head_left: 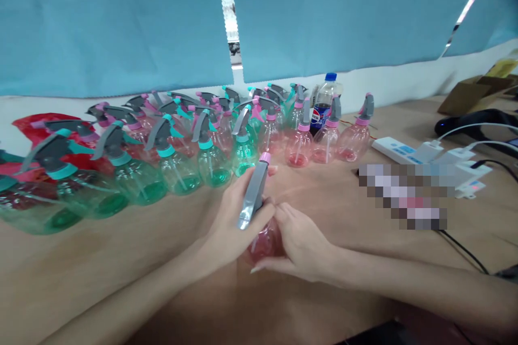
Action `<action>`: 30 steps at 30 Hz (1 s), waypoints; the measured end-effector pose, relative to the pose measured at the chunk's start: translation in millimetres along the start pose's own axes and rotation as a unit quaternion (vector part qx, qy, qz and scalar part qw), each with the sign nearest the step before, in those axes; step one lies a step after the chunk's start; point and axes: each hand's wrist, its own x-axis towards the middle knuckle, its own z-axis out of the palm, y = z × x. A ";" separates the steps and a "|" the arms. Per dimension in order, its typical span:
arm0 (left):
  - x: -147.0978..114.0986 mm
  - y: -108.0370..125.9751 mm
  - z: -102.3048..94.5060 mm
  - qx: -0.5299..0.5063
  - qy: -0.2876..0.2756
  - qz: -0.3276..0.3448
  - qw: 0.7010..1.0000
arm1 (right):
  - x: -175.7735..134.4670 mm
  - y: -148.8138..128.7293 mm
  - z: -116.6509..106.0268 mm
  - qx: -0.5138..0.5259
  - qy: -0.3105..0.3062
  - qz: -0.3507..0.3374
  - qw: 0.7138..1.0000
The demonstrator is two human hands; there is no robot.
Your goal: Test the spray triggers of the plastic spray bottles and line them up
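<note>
A pink spray bottle [264, 243] with a grey trigger head and pink nozzle is between my hands, close to the table's front edge. My left hand [238, 210] wraps round the neck just below the spray head. Around the clear pink body, my right hand [301, 240] is closed from the right side, thumb low and fingers near the neck. Just beyond my left hand stands a green spray bottle [244, 153] with a turquoise collar. Farther off to the right is another pink spray bottle [299, 151]. Parts of the held bottle are covered by my fingers.
Several green and pink spray bottles fill the left and back of the table [324, 199]. Behind them stands a cola bottle [321, 105]. On the right lie a white power strip [399, 151] with plugs and cables, a blurred-out object [404, 194] and a cardboard box [465, 98].
</note>
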 end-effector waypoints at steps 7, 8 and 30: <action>7.2 -15.8 -18.6 -0.042 0.047 0.006 0.998 | 17.5 23.1 7.5 0.033 -0.052 -0.022 0.998; 9.7 -18.3 -21.0 -0.034 0.052 0.006 0.998 | 18.8 28.4 5.4 0.034 -0.061 -0.029 0.997; 17.5 -27.6 -34.0 0.049 0.099 -0.030 0.993 | 19.0 57.8 14.8 0.008 -0.159 -0.018 0.987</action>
